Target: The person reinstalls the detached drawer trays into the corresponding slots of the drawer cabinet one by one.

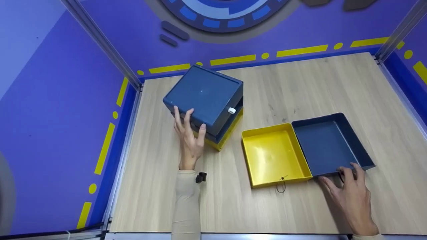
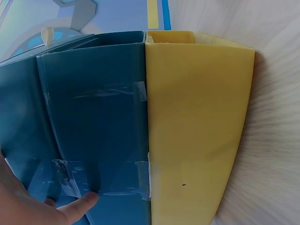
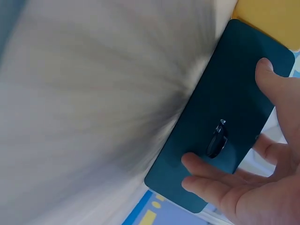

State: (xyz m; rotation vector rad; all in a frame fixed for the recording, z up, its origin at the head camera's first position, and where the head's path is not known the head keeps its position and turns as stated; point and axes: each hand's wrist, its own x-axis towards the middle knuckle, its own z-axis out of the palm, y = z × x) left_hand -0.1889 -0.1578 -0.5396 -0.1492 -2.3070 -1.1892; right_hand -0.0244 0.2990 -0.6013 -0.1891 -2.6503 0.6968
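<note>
A stack of box casings, dark blue (image 1: 203,95) above yellow (image 1: 222,143), stands at the left, turned at an angle. My left hand (image 1: 190,143) lies spread against its near side, fingertips at the upper casing's edge; the left wrist view shows a finger on the taped dark side (image 2: 101,117). To the right, a shallow yellow drawer (image 1: 268,156) lies beside a dark blue drawer (image 1: 325,146), both facing up. My right hand (image 1: 353,196) grips the dark drawer's near wall, some fingers over the rim; its thumb presses the front face (image 3: 211,93) near a black loop (image 3: 217,140).
A white tab (image 1: 232,110) sticks out at the stack's front. A thin black loop (image 1: 281,186) hangs from the yellow drawer's near wall. Blue-purple panels (image 1: 76,110) with metal posts stand along the left, back and right of the wooden table (image 1: 153,200).
</note>
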